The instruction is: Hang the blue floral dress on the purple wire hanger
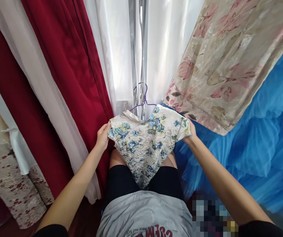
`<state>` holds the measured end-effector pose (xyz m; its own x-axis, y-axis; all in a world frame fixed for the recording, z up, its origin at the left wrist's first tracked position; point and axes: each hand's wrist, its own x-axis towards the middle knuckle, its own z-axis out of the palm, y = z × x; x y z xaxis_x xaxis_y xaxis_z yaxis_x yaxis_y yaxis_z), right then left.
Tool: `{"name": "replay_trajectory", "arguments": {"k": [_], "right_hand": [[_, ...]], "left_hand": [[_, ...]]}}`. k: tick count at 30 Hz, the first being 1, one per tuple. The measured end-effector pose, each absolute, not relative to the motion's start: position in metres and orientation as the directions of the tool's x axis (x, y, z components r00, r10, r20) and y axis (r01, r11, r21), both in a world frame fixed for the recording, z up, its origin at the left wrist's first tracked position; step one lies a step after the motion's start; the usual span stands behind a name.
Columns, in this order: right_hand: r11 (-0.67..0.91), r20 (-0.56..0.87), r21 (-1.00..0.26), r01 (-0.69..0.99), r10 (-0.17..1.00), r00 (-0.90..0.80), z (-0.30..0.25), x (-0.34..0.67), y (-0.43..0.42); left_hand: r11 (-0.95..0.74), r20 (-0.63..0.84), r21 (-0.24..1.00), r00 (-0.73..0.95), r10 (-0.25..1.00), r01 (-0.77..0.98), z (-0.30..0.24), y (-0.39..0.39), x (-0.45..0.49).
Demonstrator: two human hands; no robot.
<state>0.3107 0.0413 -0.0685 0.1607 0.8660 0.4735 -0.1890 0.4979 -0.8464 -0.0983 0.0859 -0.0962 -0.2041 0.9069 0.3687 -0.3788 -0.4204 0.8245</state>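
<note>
A cream dress with blue and yellow flowers (143,141) hangs from a purple hanger (145,95) in front of my legs. My left hand (103,135) is closed on the edge of its left sleeve. At the other side, my right hand (191,131) grips the right sleeve edge, with most of its fingers behind the cloth. Between the two hands the shoulders are spread wide, and the lower part narrows down towards my lap. The hanger's hook rises above the neckline, close to an upright metal pole.
Long red cloth (74,65) and a pale drape hang at the left. White curtains (118,49) are behind the metal pole (145,42). To the right hang a beige floral garment (220,65) and ruffled blue tulle (260,148). A blurred patch lies low on the right.
</note>
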Motion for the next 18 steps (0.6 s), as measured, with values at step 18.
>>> {"name": "replay_trajectory", "arguments": {"k": [18], "right_hand": [[0.445, 0.319, -0.844, -0.299, 0.865, 0.386, -0.084, 0.283, -0.064]], "left_hand": [[-0.677, 0.953, 0.177, 0.048, 0.3, 0.715, -0.036, 0.032, -0.037]]}}
